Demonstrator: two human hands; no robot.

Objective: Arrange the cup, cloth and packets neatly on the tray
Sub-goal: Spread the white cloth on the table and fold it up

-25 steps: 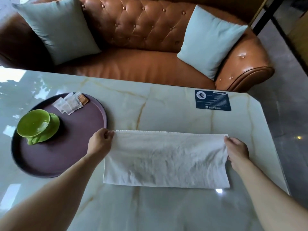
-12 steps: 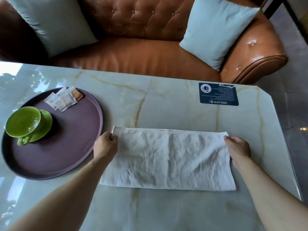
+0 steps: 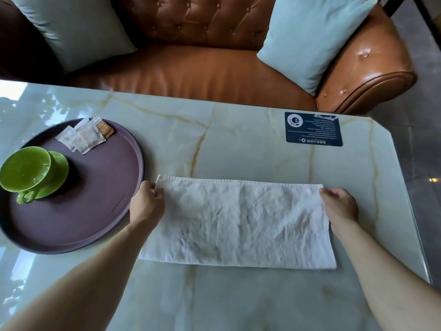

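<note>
The green cup (image 3: 26,174) on its saucer and the small packets (image 3: 83,137) already sit on the round tray (image 3: 78,225), the cup at its left side and the packets at its far edge. The white cloth (image 3: 238,223), a folded strip, lies on the table (image 3: 238,151) just right of the tray. The left hand (image 3: 148,204) and right hand (image 3: 340,206) each pinch a far corner, grip closed on the fabric, so more folding and moving it onto the tray likely remain.
</note>
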